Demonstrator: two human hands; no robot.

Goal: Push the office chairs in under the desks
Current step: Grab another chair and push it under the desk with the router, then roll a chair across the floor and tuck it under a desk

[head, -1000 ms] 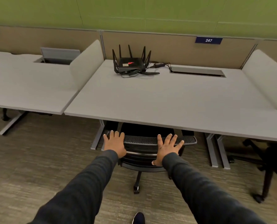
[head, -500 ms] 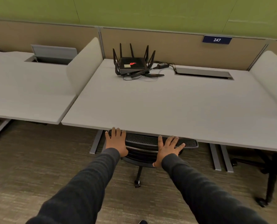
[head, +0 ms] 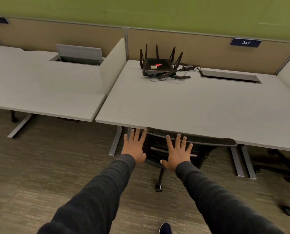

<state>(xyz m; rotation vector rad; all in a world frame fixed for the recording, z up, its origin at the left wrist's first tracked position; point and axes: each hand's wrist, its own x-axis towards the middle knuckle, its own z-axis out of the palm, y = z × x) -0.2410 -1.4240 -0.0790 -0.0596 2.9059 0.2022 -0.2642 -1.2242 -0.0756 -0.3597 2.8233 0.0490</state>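
1. Both hands, left [head: 135, 146] and right [head: 178, 152], are pressing flat, fingers spread (gripping nothing), on the office chair [head: 183, 149] backrest.
2. Chair is sitting mostly under the desk [head: 191, 107]; keep pushing evenly, straight.

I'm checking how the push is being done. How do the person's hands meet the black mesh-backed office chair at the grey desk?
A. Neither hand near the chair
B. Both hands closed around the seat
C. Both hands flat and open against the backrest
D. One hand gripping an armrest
C: the left hand and right hand lie spread open on the black mesh-backed office chair, whose backrest top sits at the grey desk edge.
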